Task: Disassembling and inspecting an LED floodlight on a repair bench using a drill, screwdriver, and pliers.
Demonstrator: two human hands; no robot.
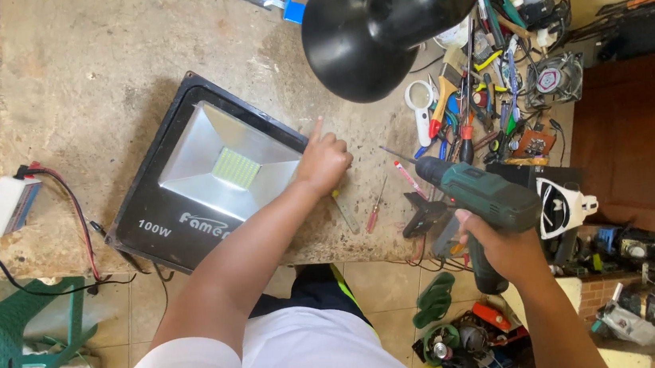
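A black flood lamp (162,212) with a silver reflector and a pale LED panel lies flat on the worn workbench (93,78). My left hand (324,160) rests at the lamp's right edge, index finger stretched out along the frame, holding nothing. My right hand (497,244) grips the handle of a green cordless drill (476,194), its bit pointing left over the bench's front edge. A small red-handled screwdriver (378,205) and a yellowish-handled screwdriver (344,210) lie between the hands.
A black desk lamp shade (365,32) hangs over the bench's far side. Pliers, screwdrivers and a magnifier (420,103) crowd the right end. A white box with red and black wires (8,205) sits at the left edge. A green plastic stool (7,351) stands on the floor.
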